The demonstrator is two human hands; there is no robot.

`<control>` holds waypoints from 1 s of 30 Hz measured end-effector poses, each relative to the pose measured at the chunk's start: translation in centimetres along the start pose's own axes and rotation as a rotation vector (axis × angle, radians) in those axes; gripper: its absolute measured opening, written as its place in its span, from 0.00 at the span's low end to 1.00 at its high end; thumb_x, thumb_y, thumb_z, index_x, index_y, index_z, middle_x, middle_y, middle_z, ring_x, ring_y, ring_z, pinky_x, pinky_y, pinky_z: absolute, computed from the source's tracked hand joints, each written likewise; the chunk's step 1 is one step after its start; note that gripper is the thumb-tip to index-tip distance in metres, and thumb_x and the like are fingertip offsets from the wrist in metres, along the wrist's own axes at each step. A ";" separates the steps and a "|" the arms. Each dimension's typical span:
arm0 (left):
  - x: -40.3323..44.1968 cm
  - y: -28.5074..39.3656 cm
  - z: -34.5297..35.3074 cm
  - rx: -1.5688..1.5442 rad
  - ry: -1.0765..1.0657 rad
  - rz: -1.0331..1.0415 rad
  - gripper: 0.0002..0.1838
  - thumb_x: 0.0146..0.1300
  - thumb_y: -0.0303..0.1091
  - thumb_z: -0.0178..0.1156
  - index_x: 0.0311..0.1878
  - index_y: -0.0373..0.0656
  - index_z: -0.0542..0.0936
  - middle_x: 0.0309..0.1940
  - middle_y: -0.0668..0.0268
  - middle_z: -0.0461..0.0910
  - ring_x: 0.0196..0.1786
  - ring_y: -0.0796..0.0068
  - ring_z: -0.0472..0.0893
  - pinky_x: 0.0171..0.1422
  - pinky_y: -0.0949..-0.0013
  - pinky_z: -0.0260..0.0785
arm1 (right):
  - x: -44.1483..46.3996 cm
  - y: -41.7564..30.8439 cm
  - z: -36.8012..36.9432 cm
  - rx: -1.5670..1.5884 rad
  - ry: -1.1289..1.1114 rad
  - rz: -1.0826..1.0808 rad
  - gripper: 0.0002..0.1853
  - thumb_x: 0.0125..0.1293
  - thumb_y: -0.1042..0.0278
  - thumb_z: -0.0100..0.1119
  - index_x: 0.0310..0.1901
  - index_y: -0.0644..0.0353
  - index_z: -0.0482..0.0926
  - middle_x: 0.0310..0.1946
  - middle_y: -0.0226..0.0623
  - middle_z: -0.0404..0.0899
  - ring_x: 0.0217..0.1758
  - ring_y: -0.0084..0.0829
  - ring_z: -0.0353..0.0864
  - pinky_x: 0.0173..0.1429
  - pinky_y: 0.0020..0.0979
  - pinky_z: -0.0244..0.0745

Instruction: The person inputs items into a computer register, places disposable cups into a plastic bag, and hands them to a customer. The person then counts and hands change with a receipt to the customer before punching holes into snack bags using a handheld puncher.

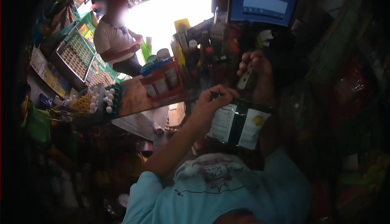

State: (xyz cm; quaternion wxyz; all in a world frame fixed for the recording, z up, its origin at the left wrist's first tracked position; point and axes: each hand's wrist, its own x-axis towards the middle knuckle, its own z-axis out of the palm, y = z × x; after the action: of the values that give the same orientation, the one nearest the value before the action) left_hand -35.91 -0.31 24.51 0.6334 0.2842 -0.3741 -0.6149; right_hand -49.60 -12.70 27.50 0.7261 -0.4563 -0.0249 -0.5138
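Left hand (pixel 210 103) pinches packet (pixel 237 124) by its upper edge, likely so it hangs flat; right hand (pixel 261 67) grips pale dotted strip (pixel 245 78).

Print on the glossy green-and-white plastic packet (pixel 236 123) is too small to read; the bare left hand (pixel 213 100) hides one corner. The top edge crops the black-framed, blue-screened monitor (pixel 263 4).

Dim foreground, blown-out daylight from the top opening (pixel 170 15), murky right side, dark fisheye-warped edges.
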 end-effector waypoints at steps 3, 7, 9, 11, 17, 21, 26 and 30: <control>-0.2 0.7 0.6 0.058 -0.027 0.031 0.04 0.66 0.29 0.63 0.39 0.39 0.81 0.41 0.68 0.82 0.40 0.81 0.82 0.44 0.76 0.74 | 0.2 0.1 -0.3 0.197 -0.068 0.030 0.11 0.73 0.60 0.61 0.43 0.57 0.73 0.40 0.35 0.75 0.38 0.26 0.80 0.44 0.29 0.84; -0.3 0.7 0.9 -0.009 -0.042 -0.012 0.07 0.65 0.30 0.64 0.38 0.36 0.79 0.41 0.66 0.78 0.37 0.81 0.80 0.40 0.76 0.73 | -0.4 0.4 -0.2 0.333 -0.183 0.010 0.12 0.77 0.56 0.55 0.42 0.56 0.71 0.36 0.34 0.71 0.34 0.24 0.77 0.41 0.27 0.83; -0.2 0.7 1.2 -0.036 -0.041 -0.018 0.07 0.65 0.31 0.63 0.38 0.36 0.79 0.39 0.67 0.79 0.36 0.83 0.80 0.39 0.77 0.73 | -0.3 0.9 0.0 0.383 -0.202 0.006 0.12 0.77 0.56 0.54 0.42 0.56 0.71 0.36 0.34 0.71 0.34 0.24 0.77 0.40 0.26 0.83; -0.3 0.7 1.4 -0.044 -0.033 -0.031 0.07 0.66 0.31 0.63 0.38 0.37 0.79 0.36 0.68 0.80 0.34 0.84 0.80 0.38 0.77 0.72 | -0.4 1.5 0.3 0.426 -0.207 0.008 0.14 0.77 0.54 0.53 0.41 0.56 0.71 0.35 0.34 0.71 0.33 0.24 0.76 0.38 0.26 0.83; -0.1 0.9 2.1 -0.050 0.023 -0.029 0.05 0.66 0.30 0.64 0.39 0.39 0.82 0.31 0.73 0.82 0.32 0.88 0.78 0.35 0.80 0.67 | -0.4 2.1 0.3 0.421 -0.297 0.025 0.20 0.79 0.46 0.45 0.39 0.56 0.70 0.34 0.35 0.71 0.27 0.23 0.75 0.31 0.27 0.82; -0.4 0.8 2.5 -0.036 0.043 -0.056 0.05 0.67 0.30 0.63 0.40 0.39 0.82 0.31 0.72 0.82 0.31 0.88 0.78 0.34 0.80 0.67 | -0.9 2.0 0.1 0.410 -0.355 0.043 0.22 0.80 0.45 0.42 0.39 0.57 0.70 0.34 0.36 0.71 0.27 0.25 0.77 0.31 0.27 0.81; -0.5 -0.1 2.4 -0.057 0.035 -0.058 0.05 0.67 0.31 0.63 0.40 0.38 0.82 0.31 0.71 0.82 0.31 0.88 0.78 0.34 0.79 0.69 | -1.3 1.7 -0.2 0.459 -0.426 0.006 0.23 0.81 0.45 0.39 0.37 0.57 0.70 0.34 0.38 0.72 0.28 0.27 0.79 0.31 0.28 0.81; -0.4 -0.3 2.6 -0.096 0.044 -0.055 0.06 0.68 0.31 0.63 0.40 0.38 0.82 0.32 0.70 0.83 0.30 0.86 0.79 0.35 0.78 0.70 | -1.9 1.7 0.1 0.452 -0.339 -0.012 0.21 0.81 0.48 0.41 0.37 0.58 0.69 0.37 0.39 0.72 0.31 0.28 0.81 0.35 0.29 0.83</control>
State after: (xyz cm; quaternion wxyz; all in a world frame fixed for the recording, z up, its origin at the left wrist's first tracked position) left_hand -38.20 0.35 25.61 0.6372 0.2769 -0.3223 -0.6429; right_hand -49.17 -11.17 25.53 0.7919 -0.3619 -0.2627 -0.4157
